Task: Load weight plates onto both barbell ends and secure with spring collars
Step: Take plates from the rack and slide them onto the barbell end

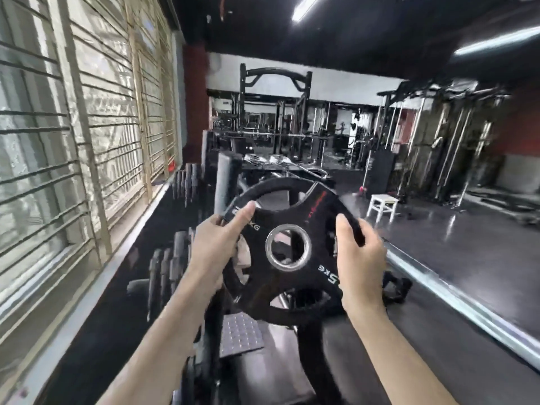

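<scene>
While held up at chest height in front of the body, plate [287,252] sits between both hands, face toward the camera, clear of everything below. Left hand [217,249] wrapped on the left rim, thumb laid across the face, fingers curled behind through a cut-out. Right hand [361,258] clamped on the right rim, thumb over the edge, fingers out of sight behind. Both closed firmly on the plate, then.

Black, rubber-coated by the look of it, with a steel-lined centre hole [288,247] and grip slots between the spokes. Marking partly readable, ends in "5 KG"; full figure hidden under the left thumb, so true weight uncertain. Probably hefty enough to want two hands. Rigid, no flex expected; rubber skin likely grippy rather than slick, not fragile, but nasty on toes if dropped.

Best holds: right where they are, opposite rims at the cut-outs, keeping the hole free for the sleeve. Fingers clear of the back face near the hole, or pinched against whatever is already loaded.

Rack [172,258] of stored plates down to the left, blurred. White stool [382,205] well off to the right. No barbell end or collars made out with any certainty; much of the view smeared.
</scene>
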Demonstrator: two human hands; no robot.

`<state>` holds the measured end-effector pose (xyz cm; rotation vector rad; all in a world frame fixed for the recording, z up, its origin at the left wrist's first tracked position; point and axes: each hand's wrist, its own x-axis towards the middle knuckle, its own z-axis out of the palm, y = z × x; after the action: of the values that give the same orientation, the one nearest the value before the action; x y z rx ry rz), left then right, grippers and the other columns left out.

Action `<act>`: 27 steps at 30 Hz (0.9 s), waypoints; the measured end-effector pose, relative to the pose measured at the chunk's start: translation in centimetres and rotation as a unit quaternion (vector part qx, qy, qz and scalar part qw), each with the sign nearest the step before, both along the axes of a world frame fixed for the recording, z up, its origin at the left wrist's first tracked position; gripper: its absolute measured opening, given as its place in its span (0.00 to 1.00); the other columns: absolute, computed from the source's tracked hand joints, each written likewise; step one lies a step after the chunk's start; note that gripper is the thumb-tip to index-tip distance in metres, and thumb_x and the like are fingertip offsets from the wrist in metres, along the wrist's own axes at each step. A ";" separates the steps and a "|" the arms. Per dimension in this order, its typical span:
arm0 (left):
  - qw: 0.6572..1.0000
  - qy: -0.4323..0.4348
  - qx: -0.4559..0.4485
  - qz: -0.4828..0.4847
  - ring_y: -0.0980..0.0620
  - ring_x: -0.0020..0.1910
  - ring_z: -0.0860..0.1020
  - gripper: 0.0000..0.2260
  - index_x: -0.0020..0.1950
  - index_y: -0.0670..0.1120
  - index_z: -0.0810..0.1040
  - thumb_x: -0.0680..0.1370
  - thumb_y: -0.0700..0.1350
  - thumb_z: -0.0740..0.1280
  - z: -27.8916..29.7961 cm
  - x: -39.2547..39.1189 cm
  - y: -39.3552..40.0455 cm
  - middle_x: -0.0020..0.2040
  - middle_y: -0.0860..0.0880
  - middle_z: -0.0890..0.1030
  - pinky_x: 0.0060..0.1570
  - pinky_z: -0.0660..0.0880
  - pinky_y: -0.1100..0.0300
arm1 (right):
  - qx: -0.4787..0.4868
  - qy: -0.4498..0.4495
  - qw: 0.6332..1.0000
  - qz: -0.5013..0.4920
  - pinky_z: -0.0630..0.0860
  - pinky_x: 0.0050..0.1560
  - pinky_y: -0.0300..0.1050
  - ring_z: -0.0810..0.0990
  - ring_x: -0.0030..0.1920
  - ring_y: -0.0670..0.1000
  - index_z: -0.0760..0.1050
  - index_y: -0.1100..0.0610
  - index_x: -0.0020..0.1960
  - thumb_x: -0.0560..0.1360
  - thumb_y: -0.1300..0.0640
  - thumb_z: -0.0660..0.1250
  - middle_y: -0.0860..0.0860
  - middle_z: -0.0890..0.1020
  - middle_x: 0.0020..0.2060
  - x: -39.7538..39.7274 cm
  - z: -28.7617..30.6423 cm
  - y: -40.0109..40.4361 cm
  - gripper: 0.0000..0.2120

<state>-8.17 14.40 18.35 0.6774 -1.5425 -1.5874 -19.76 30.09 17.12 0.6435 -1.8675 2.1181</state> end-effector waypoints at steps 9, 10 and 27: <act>0.995 0.041 0.042 -0.075 0.57 0.20 0.65 0.17 0.39 0.49 0.76 0.73 0.60 0.75 -1.5 -6.6 22.4 0.25 0.55 0.70 0.24 0.64 0.61 | 0.029 0.024 0.998 -0.057 0.73 0.41 0.42 0.76 0.35 0.42 0.80 0.50 0.43 0.80 0.49 0.66 0.40 0.80 0.32 -4.9 0.7 23.9 0.09; 0.994 0.038 0.046 -0.088 0.57 0.20 0.64 0.17 0.39 0.48 0.75 0.74 0.59 0.75 -1.7 -7.3 24.2 0.24 0.55 0.70 0.24 0.63 0.61 | 0.030 0.012 0.997 -0.071 0.74 0.42 0.44 0.77 0.36 0.43 0.81 0.50 0.44 0.79 0.48 0.66 0.41 0.80 0.32 -5.4 0.3 25.8 0.09; 0.978 -0.053 0.075 -0.186 0.61 0.29 0.75 0.15 0.53 0.44 0.76 0.78 0.55 0.73 -6.6 -15.3 34.5 0.40 0.51 0.81 0.33 0.73 0.66 | 0.029 -0.177 0.982 -0.062 0.78 0.47 0.48 0.81 0.43 0.50 0.78 0.51 0.45 0.74 0.35 0.68 0.45 0.82 0.38 -13.6 -7.9 35.9 0.18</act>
<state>-23.49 48.94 11.71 0.5839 -1.7143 -1.9886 -33.34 66.00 9.25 0.1593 -2.0904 2.2161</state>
